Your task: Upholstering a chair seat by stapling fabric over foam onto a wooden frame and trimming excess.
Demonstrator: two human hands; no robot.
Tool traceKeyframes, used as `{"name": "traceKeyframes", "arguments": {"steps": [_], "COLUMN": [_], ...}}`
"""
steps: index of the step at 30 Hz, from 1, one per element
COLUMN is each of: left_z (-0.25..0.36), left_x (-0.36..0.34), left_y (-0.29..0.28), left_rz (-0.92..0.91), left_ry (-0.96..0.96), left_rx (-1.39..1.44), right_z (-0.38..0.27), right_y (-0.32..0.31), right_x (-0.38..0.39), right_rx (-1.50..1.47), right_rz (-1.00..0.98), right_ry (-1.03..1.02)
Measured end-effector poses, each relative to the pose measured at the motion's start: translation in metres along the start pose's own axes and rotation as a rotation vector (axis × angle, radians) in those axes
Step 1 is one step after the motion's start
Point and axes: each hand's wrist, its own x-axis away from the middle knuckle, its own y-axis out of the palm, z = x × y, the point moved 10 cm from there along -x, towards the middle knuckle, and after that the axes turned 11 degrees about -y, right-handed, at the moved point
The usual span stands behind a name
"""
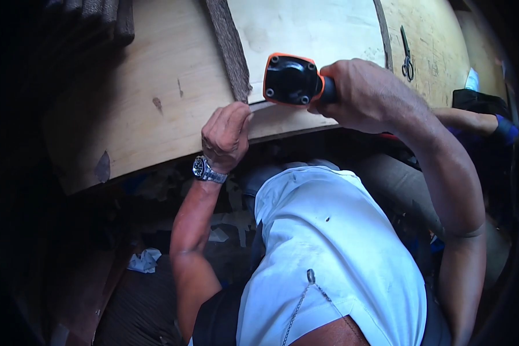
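Head view: two hands, one orange-and-black tool (291,79), two brown strips (228,46) along one pale panel (311,29).
The right hand (366,95) is wrapped around the tool's handle, its single head over the panel's near edge, just right of the left hand (226,135); that one has fingers bent and bunched at one strip's near end, though I cannot tell whether they pinch it. One wristwatch (206,170) circles the left wrist; one pair of scissors (407,60) lies on the wooden tabletop (138,104), right of both strips.
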Motion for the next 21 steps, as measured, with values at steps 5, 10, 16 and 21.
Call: {"name": "traceKeyframes", "arguments": {"steps": [5,10,16,21], "left_z": [-0.004,-0.005,-0.023,-0.021], "left_x": [-0.020,-0.031,-0.067,-0.075], "left_y": [-0.005,0.001,-0.002,0.023], "left_rz": [-0.115,-0.127,-0.196,-0.542], "left_ry": [-0.070,0.012,0.083,0.379], "left_rx": [0.146,-0.068,-0.207,-0.194], "right_z": [0.003,0.002,0.005,0.017], "right_y": [-0.010,-0.016,-0.017,-0.009], "right_x": [-0.007,-0.008,-0.011,-0.011], "right_rx": [0.001,-0.059,-0.030,-0.101], "right_rz": [-0.059,-0.106,-0.104,-0.074], "right_ry": [0.036,-0.002,0.027,0.055]}}
